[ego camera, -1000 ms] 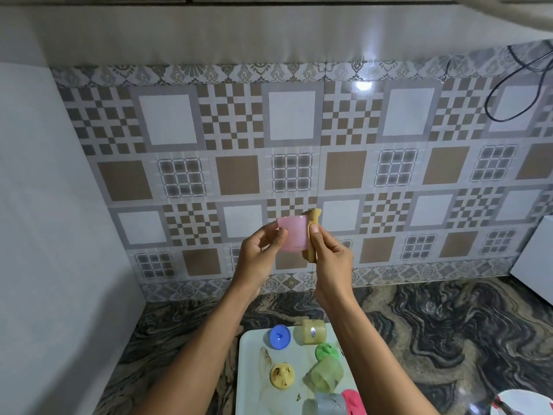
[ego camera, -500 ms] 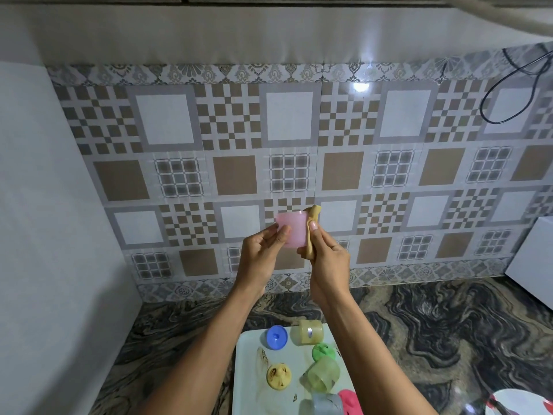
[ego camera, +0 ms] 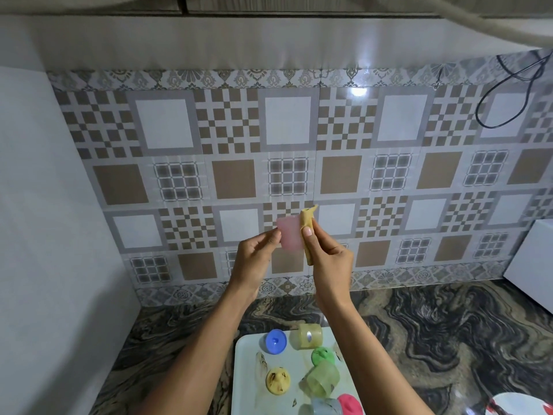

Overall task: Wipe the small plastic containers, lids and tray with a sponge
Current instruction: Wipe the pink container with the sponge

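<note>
One pink container [ego camera: 289,236] held up before the tiled wall, pinched by the left hand [ego camera: 254,260], one yellow sponge [ego camera: 308,227] gripped against it by the right hand [ego camera: 329,260], three containers [ego camera: 321,381] and four lids [ego camera: 276,341] lying on one white tray [ego camera: 245,395] below.

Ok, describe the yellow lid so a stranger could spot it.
Start at the white tray on the marbled counter. Near its left side, closer to the camera than the blue lid, lies the yellow lid. It is the only flat yellow piece, with brown smears.
</note>
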